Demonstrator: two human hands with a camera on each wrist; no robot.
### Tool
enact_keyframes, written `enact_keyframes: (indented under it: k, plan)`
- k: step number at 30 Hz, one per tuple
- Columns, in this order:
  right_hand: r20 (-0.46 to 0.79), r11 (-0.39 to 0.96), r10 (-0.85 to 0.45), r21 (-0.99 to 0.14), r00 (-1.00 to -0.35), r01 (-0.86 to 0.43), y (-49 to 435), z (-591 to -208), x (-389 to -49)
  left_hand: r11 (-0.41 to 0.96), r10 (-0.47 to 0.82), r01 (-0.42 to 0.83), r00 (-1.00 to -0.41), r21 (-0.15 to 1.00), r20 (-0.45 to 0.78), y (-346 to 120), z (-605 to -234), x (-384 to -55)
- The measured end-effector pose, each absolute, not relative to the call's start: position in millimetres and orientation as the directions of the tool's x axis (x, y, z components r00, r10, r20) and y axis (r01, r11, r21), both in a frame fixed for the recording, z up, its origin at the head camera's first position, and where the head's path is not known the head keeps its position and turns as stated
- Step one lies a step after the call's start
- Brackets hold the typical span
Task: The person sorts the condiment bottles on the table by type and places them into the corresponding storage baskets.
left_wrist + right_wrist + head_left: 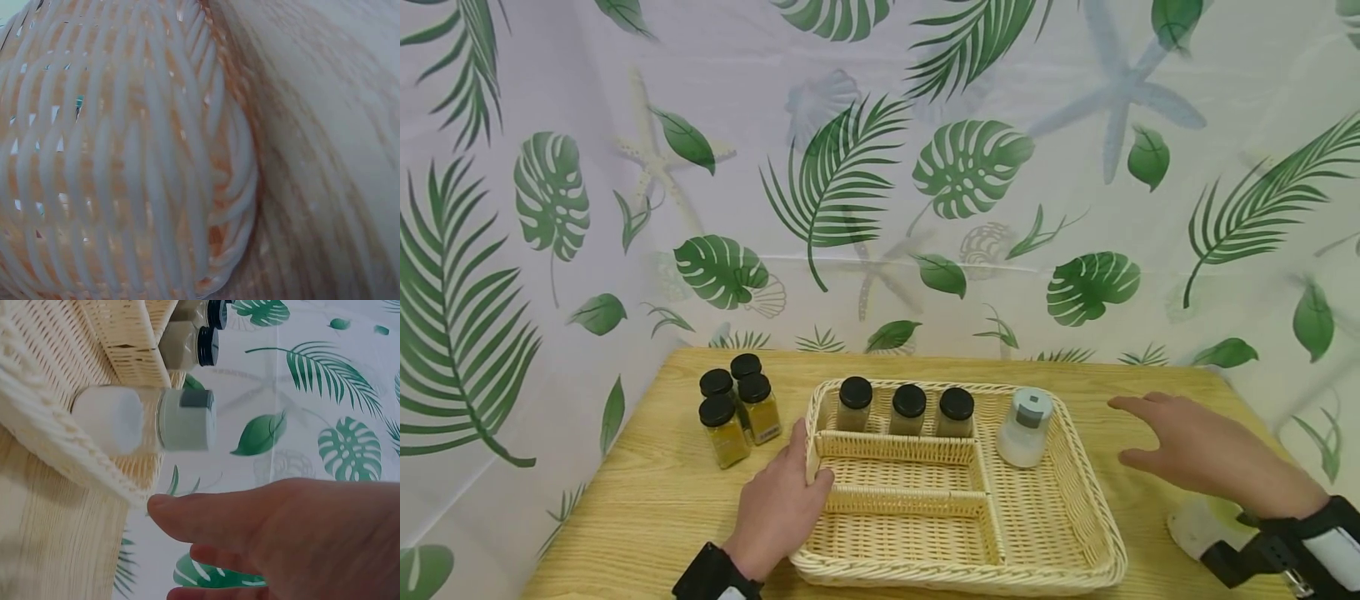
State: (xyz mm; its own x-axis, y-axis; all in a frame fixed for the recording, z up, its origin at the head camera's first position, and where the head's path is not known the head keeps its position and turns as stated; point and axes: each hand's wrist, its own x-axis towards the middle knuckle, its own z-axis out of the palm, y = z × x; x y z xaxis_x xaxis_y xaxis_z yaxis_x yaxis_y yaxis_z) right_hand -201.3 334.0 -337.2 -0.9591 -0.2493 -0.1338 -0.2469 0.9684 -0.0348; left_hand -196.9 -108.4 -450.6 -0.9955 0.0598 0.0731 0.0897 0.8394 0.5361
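Plainly, from my remote seat, I have the wooden table under both sets of fingers, with the divided wicker basket just beside the left ones. The left hand grips the basket's left rim, thumb over the edge and fingers along the outside; my left-wrist feed is dim, blurred weave, so I can't vouch for the fingertips. The right hand hangs above the table, thumb and fingers apart, holding nothing. Left of those fingers, inside the basket, stands the white-filled jar with a grey cap. Between the two hands' fingers, three black-capped jars line the back compartment. I'd judge the filling partway: those four are in, while four black-capped yellow spice jars stand outside, left of the left fingers.
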Motion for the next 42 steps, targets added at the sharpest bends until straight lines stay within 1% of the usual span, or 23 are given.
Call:
enact_keyframes:
  k: [5,7,12,18,29,35,42]
  plan:
    - [-0.24,0.98,-0.197,-0.041,-0.951,-0.193,353,-339,-196,0.839,0.06,0.087,-0.996,0.537,0.068,-109,-451,-198]
    - [-0.261,0.984,-0.179,-0.037,-0.948,-0.176,361,-340,-194,0.84,0.062,0.087,-0.996,0.535,0.064,-109,-451,-198]
    - [-0.285,0.992,-0.122,-0.008,-0.951,-0.125,377,-343,-187,0.837,0.068,0.098,-0.995,0.538,0.076,-109,-450,-197]
    - [-0.286,0.994,-0.102,0.004,-0.953,-0.108,392,-349,-180,0.836,0.071,0.11,-0.993,0.537,0.094,-109,-450,-197]
    - [-0.404,0.997,-0.077,-0.023,-0.912,-0.074,410,-363,-172,0.839,0.069,0.106,-0.994,0.533,0.089,-109,-451,-197]
    - [-0.415,0.996,-0.091,-0.057,-0.905,-0.074,414,-371,-171,0.838,0.068,0.103,-0.994,0.535,0.085,-109,-451,-197]
    - [-0.382,0.993,-0.114,-0.071,-0.917,-0.093,416,-374,-171,0.838,0.059,0.092,-0.995,0.538,0.078,-109,-451,-197]
